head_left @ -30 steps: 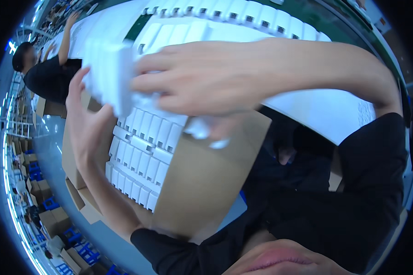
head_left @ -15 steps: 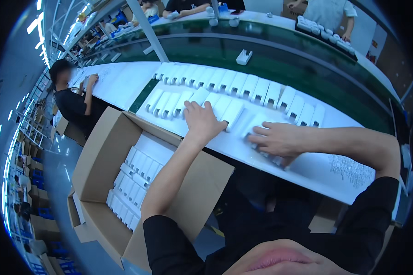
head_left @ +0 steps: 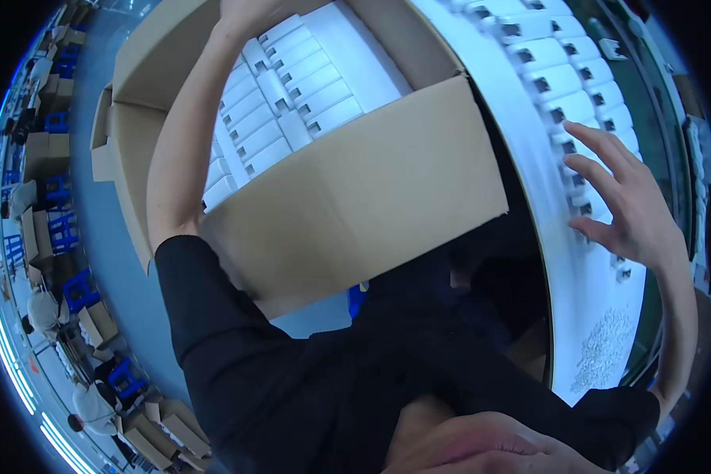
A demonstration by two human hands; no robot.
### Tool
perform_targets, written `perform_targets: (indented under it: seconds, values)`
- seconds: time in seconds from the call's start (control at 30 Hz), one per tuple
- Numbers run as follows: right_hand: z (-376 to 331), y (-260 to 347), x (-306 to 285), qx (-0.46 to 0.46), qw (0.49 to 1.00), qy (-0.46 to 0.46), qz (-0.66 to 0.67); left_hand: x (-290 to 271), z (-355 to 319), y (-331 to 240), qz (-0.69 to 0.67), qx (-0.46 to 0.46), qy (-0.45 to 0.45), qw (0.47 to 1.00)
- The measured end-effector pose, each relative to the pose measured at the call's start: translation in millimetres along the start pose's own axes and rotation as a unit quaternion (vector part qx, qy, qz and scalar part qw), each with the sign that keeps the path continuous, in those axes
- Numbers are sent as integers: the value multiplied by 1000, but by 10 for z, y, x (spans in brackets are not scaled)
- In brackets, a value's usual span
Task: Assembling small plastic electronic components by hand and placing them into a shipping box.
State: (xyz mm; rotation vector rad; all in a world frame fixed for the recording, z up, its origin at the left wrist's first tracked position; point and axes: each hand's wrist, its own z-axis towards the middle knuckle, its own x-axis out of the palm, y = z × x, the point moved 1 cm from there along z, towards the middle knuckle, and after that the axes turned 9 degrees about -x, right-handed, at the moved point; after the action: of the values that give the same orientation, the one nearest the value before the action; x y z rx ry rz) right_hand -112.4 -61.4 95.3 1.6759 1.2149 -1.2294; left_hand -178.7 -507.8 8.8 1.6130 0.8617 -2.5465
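Note:
My left hand (head_left: 249, 11) is at the upper edge of the head view, reaching over the open cardboard box (head_left: 363, 189); its fingers run out of the picture. Below my left hand, rows of white oblong plastic cases (head_left: 316, 83) with dark square notches fill part of the box, beside a flat white sheet (head_left: 355, 51). On the right, my right hand (head_left: 636, 201) is open, its fingers spread over more white plastic cases (head_left: 549, 81) lined up in two rows on the white table (head_left: 505, 103). Nothing shows between the right fingers.
Small clear bits (head_left: 604, 347) lie scattered on the near part of the table. Beyond it runs a green conveyor belt (head_left: 638, 87) with a white piece (head_left: 611, 49) on it. Along the left, across the floor, are blue stools (head_left: 79, 291) and cardboard boxes (head_left: 99, 324).
The view has swung toward the box. My left hand has gone from the cases on the table to over the box. My right hand stays over the table, fingers now spread.

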Motion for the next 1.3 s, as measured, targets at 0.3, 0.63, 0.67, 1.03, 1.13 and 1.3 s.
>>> perform_targets:
  seconds: [0.3,0.63,0.67,1.03,1.13,1.3]
  values:
    - [3360,348,743,-173,976,-29,131,1173,-136,1375,283,97,290,909]
    - [3868,665,1231,-211,974,41,-76,1198,-68,1930,-7,246,235,940]
    - [3822,597,1250,-208,977,19,-28,1318,-29,1823,141,204,217,944]
    - [4172,747,1879,-88,995,20,-47,1273,-39,1685,173,127,250,944]
    - [4176,647,1786,-90,995,39,6,1133,79,1504,179,151,234,944]
    - [3637,488,925,-89,991,-56,85,729,122,1479,119,110,255,953]
